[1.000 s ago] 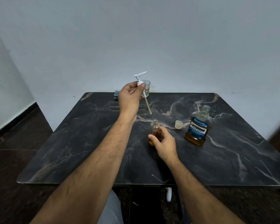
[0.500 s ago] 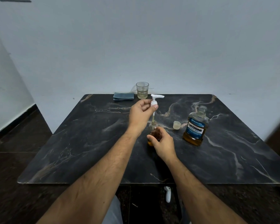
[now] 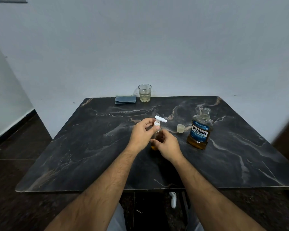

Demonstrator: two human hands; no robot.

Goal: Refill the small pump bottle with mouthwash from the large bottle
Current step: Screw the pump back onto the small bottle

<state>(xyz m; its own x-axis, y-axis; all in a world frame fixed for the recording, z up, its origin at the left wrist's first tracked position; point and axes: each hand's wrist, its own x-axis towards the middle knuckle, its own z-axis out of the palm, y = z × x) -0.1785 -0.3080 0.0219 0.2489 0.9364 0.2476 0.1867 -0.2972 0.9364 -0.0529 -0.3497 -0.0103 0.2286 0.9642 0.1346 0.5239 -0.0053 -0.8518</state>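
Left hand (image 3: 141, 133) pinches collar of white pump head (image 3: 157, 122), seated on neck of small pump bottle (image 3: 154, 144). Right hand (image 3: 168, 145) wraps bottle body, near table (image 3: 90, 147) centre. Bottle likely light, smooth, tippy; pump stiff plastic: grip collar, not spout. Large bottle (image 3: 199, 130) uncapped, toward right edge, spill-prone; its cap (image 3: 180, 128) between. Glass (image 3: 144, 93), blue cloth (image 3: 125, 99) at far edge. Open room left, near edge.

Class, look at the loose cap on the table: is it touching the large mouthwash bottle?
Apart. The head view shows a strip of dark table between the loose cap and the large mouthwash bottle.
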